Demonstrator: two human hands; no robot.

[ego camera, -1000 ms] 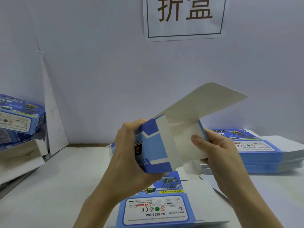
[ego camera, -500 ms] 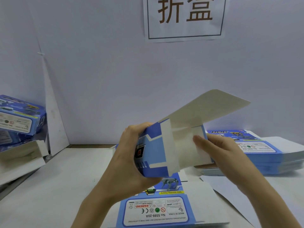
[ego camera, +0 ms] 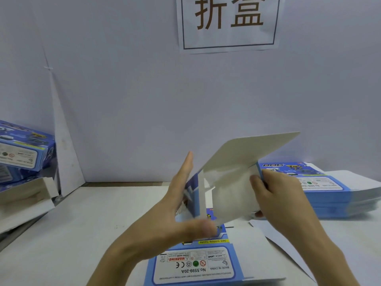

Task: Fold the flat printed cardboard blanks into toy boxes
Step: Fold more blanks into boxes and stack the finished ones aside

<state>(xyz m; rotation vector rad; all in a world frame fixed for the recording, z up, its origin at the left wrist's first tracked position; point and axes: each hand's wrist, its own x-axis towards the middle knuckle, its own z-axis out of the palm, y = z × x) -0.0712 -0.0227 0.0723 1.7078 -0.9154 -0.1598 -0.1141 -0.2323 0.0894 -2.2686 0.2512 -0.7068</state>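
Half-folded box [ego camera: 231,188] held in the air over the counter [ego camera: 82,223], between both hands.
The box sits at the centre of the view, its white inner face toward the camera and its long lid flap [ego camera: 253,149] rising toward 1 o'clock. The left hand [ego camera: 181,203] lies flat against the blue side panel at 9 o'clock of the box, fingers straight and pointing up, with the blurred thumb under the lower edge. The right hand [ego camera: 282,201] grips the 3 o'clock end, thumb on the white inner face and fingers curled behind. One flat blank [ego camera: 198,265] lies on the counter at 6 o'clock. A stack of blanks [ego camera: 329,195] rests at 3 o'clock and finished boxes [ego camera: 22,149] are piled at 9 o'clock. A paper sign [ego camera: 228,23] hangs on the wall at 12 o'clock.
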